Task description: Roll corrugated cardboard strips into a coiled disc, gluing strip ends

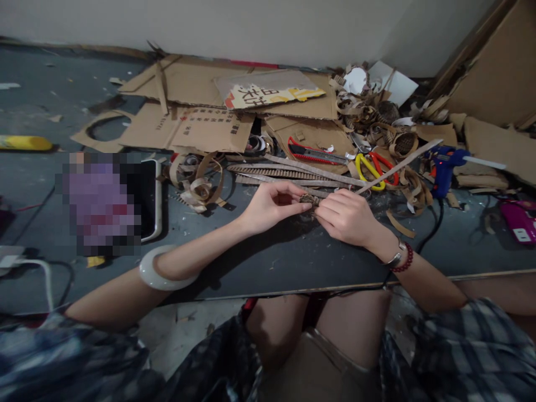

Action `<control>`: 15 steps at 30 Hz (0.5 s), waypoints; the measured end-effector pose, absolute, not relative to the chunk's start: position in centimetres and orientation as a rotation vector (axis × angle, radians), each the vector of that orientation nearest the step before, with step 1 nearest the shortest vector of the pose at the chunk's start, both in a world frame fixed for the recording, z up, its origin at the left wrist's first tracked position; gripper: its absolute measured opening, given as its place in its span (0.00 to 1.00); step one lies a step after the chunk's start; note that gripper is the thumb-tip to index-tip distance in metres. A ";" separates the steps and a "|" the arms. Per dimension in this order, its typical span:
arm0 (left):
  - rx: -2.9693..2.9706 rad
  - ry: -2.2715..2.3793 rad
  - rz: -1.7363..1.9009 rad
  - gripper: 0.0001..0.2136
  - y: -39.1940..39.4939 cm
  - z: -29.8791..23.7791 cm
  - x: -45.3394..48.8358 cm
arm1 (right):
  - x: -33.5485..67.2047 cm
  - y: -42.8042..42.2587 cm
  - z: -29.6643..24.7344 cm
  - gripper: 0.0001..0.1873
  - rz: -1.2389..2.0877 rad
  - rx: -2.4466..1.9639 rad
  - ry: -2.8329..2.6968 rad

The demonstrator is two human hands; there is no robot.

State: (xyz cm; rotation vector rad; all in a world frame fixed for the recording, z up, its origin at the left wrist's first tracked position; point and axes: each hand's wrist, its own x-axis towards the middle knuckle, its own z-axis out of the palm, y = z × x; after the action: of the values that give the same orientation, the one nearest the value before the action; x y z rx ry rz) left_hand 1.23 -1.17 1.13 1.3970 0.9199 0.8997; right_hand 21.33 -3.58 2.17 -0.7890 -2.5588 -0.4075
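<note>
Between finger and thumb, my left hand [274, 207] pinches a small brown coil of corrugated cardboard strip [309, 199]. My right hand [345, 218] is closed against the coil's right side, fingers curled down, which hides part of it. From behind the right hand a long pale cardboard strip [402, 166] slants up to the right; whether it joins the coil is hidden. Just beyond the hands lie several flat strips [288, 172], yellow-and-red-handled scissors [371, 170] and a red-and-black utility knife [316, 153].
Cardboard sheets [201, 125] cover the back of the table. Curled scraps [196, 181] lie left of centre, with a larger heap [385, 114] at the back right. A blue glue gun [444, 170] stands right, its cord running forward. A phone [153, 201] lies left.
</note>
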 end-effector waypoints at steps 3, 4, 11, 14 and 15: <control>1.480 0.919 0.911 0.13 -1.2 1.1 1.1 | 21.5 -3.4 2.1 0.12 -0.393 -0.794 -2.560; 1.490 0.914 0.904 0.13 -1.2 1.1 1.1 | 21.6 -3.4 2.1 0.12 -0.398 -0.802 -2.557; 1.323 0.918 0.919 0.14 -1.1 1.0 1.3 | 21.6 -3.4 2.3 0.12 -0.392 -0.823 -2.548; 1.233 0.906 0.919 0.15 -1.0 0.9 1.4 | 21.5 -3.4 2.2 0.13 -0.384 -0.852 -2.540; 1.219 0.904 0.914 0.15 -1.0 0.9 1.4 | 21.4 -3.4 2.2 0.14 -0.378 -0.856 -2.542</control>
State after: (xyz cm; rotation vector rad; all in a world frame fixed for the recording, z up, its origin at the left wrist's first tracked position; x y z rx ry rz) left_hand 1.40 -1.03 0.87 1.2186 0.9039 0.9142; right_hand 21.44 -3.39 2.21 -0.8556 -2.5425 -0.3780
